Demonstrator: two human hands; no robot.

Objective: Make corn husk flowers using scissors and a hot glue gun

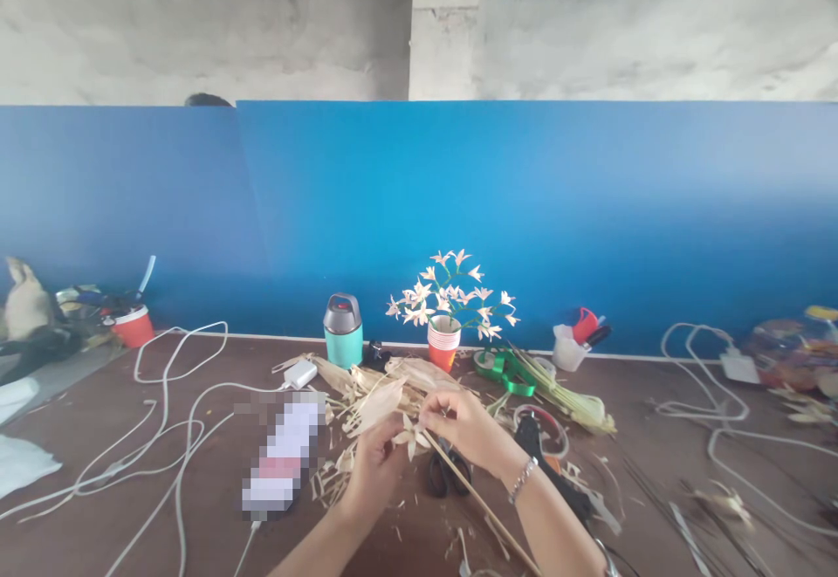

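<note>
A pale flower of dried husk point(411, 439) is between my two hands, low over the table. My left hand point(376, 468) pinches it from the left with thumb and forefinger. My right hand point(466, 430), fingers closed, meets its right edge; the exact grip there is partly hidden. A thin straw-coloured stick point(481, 500) runs from the flower under my right hand towards the lower right; I cannot tell whether the fingers hold it. Black-handled scissors point(449, 477) lie just below. Loose dried husks point(376, 398) are heaped behind my hands.
Finished husk flowers point(451, 293) stand in paper cups point(445, 350). Nearby are a teal flask point(344, 333), green ribbon point(507, 372), a pale stalk bundle point(569, 398) and a black glue gun point(550, 468). A phone point(285, 455) and white cables point(189, 446) lie left.
</note>
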